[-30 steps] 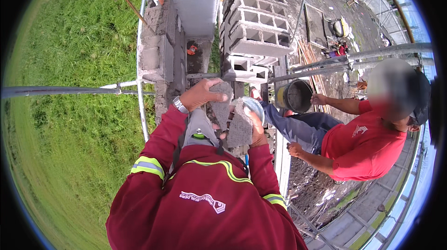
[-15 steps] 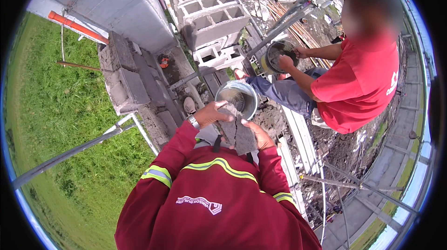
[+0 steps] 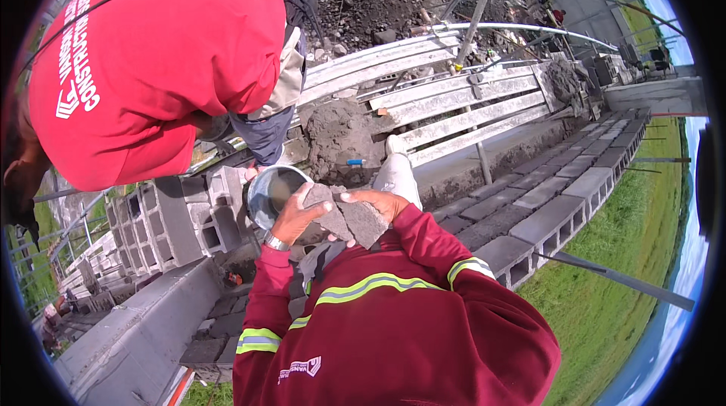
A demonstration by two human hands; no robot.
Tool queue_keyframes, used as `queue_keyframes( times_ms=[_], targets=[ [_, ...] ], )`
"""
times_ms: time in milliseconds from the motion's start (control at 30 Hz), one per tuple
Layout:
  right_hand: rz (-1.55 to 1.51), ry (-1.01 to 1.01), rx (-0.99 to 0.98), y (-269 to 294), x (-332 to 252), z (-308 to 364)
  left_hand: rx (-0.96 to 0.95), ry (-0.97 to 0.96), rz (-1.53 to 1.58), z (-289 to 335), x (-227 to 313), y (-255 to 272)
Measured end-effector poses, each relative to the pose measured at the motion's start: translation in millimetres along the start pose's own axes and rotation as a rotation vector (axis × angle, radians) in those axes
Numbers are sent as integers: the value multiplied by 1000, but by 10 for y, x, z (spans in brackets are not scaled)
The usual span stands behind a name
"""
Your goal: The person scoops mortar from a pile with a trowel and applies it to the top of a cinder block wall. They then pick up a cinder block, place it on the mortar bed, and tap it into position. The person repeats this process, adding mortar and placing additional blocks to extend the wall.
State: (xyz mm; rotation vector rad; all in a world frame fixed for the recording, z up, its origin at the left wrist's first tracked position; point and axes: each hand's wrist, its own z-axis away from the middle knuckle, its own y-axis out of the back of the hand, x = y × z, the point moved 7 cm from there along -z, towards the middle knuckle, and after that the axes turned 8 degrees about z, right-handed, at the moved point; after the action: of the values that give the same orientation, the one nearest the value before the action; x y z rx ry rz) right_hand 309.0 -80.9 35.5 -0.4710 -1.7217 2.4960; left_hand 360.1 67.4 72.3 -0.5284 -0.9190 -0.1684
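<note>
In front of my chest, both hands hold a broken grey concrete block, split by a jagged crack. My left hand [image 3: 296, 217], with a watch at its wrist, grips the left piece [image 3: 325, 208]. On the other side, my right hand [image 3: 382, 203] is closed on the right piece [image 3: 364, 223]. The pieces lie close together along the crack; some fingertips are hidden behind them. Just beyond my left hand stands a bucket [image 3: 277, 188], its contents hard to make out.
At the left, a co-worker in a red shirt [image 3: 159, 65] bends over. Hollow blocks [image 3: 170, 217] stand stacked below. A mortar heap [image 3: 336, 130] lies ahead, beside white planks [image 3: 461, 103]. A block wall [image 3: 560, 194] runs along the right, with a scaffold tube [image 3: 620, 281] jutting out.
My view and body have turned to the right; the co-worker and block stack now appear at the left. The broken block stays in both hands, its crack looking wider.
</note>
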Motion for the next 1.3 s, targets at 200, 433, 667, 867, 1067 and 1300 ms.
queue_keyframes(
  times_ms=[200, 433, 667, 867, 1067, 1300],
  targets=[
    [-15, 235, -40, 1017, -1182, 1207, -212, 21, -356, -1870, 472, -935],
    [25, 574, 231, 2419, -2586, 3707, 55, 83, -621, -3994, 669, -1487],
    [-362, 690, 798, 2664, -1635, 5486, 49, 174, -910, -4067, 527, -1119],
    [-649, 567, 929, 2016, 89, 5511, 214, 389, -986, -3727, 378, -610],
    [-758, 863, 1226, 1912, 1045, 5054, 244, 522, -884, -4765, 1042, -443],
    [-382, 1127, 1292, 2030, 174, 5808, 231, 670, -897, -5235, 1170, -447]
  ],
)
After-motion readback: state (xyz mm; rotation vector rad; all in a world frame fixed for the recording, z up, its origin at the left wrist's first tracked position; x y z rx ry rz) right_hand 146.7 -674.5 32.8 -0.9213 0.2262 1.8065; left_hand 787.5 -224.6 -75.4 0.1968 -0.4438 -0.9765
